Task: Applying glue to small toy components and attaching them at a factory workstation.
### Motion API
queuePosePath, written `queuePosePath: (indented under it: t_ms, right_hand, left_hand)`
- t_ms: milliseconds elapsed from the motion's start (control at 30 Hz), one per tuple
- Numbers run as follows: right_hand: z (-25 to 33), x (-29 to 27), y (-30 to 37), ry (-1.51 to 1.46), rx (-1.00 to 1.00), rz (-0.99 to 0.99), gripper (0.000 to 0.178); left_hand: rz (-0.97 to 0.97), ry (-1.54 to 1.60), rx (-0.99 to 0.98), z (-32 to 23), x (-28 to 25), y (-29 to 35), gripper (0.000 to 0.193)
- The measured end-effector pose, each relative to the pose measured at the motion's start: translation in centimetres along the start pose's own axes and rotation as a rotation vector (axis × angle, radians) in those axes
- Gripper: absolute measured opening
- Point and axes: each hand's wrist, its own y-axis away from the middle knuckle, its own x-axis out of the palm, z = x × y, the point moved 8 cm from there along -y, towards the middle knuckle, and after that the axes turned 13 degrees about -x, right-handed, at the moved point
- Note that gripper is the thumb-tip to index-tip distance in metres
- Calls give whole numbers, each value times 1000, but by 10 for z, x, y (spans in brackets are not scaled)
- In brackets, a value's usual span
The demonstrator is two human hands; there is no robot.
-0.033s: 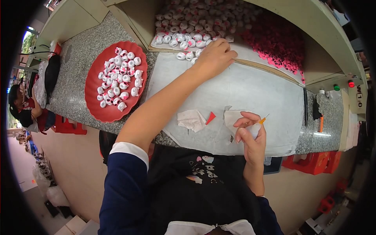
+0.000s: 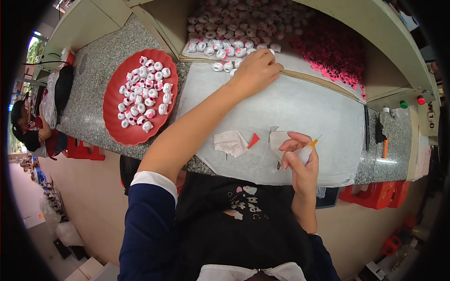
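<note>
My right hand [image 2: 303,174] grips a needle-tipped bottle [image 2: 305,153], best angled clear of my left hand [image 2: 257,71] beside white figurine heads [image 2: 221,54], grip unclear.

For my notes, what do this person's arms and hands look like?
The left hand and right hand are gloveless, the forearms bare. The left sleeve is dark blue with a white cuff; the right sleeve, also dark blue, shows only partly.

Pieces [image 2: 149,101] on left dish [image 2: 112,100], sheet [image 2: 318,117] to its right — heaps [image 2: 328,54] behind
</note>
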Motion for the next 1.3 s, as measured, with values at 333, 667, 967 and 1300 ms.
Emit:
queuePosePath:
  t_ms: [333, 667, 967, 1300]
  right_hand:
    - [20, 17, 6, -47, -188, 74, 33]
    - [47, 9, 11, -15, -358, -129, 28]
    - [74, 36, 22, 363, -698, -54, 28]
    - [72, 53, 36, 392, -790, 169, 45]
  left_hand:
    - [-98, 292, -243, -3, -62, 44, 21]
    - [129, 1551, -1021, -27, -55, 139, 25]
    - [-104, 1605, -960, -32, -61, 167, 31]
    - [-89, 1656, -901, -39, -65, 165, 35]
